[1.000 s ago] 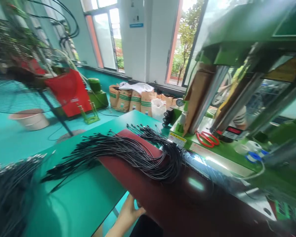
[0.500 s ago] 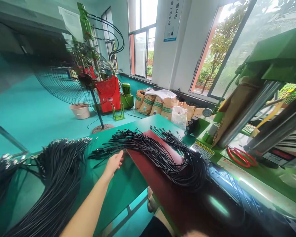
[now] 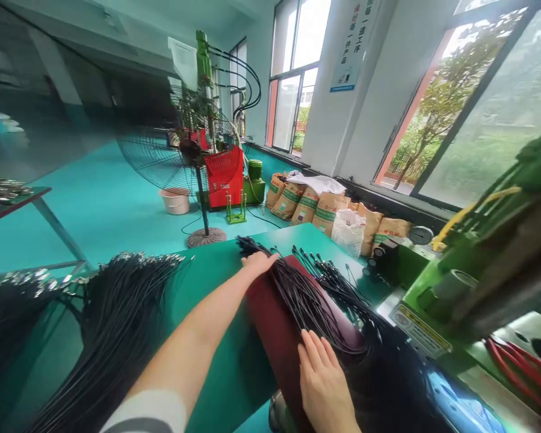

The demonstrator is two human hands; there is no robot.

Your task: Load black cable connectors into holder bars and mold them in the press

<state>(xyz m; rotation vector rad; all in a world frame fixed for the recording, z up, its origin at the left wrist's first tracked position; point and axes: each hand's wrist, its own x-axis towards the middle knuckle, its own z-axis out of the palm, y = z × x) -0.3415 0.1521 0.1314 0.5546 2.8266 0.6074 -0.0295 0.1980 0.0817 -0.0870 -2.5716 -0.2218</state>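
Observation:
A bundle of thin black cables (image 3: 297,294) lies across a dark red board, curving toward the right. My left hand (image 3: 259,263) is closed around this bundle near its far, tipped ends; part of the fingers is hidden among the cables. Lower down, my right hand (image 3: 322,376) rests against the side of the same bundle, fingers stretched out flat and holding nothing. The red board (image 3: 270,331) lies partly over the green table (image 3: 207,288). Behind the held bundle is a second group of black cables (image 3: 333,273).
On the left of the table lie large piles of black cables (image 3: 121,313) with shiny metal ends. A green machine (image 3: 432,288) with a gauge stands at the right, red-handled tool loops (image 3: 518,367) on it. Beyond are a fan (image 3: 198,156) and paper sacks (image 3: 331,207).
My left hand has moved forward and right onto the cables, whose spread ends are now drawn together. My right hand has come into view beside the bundle. The view has turned left.

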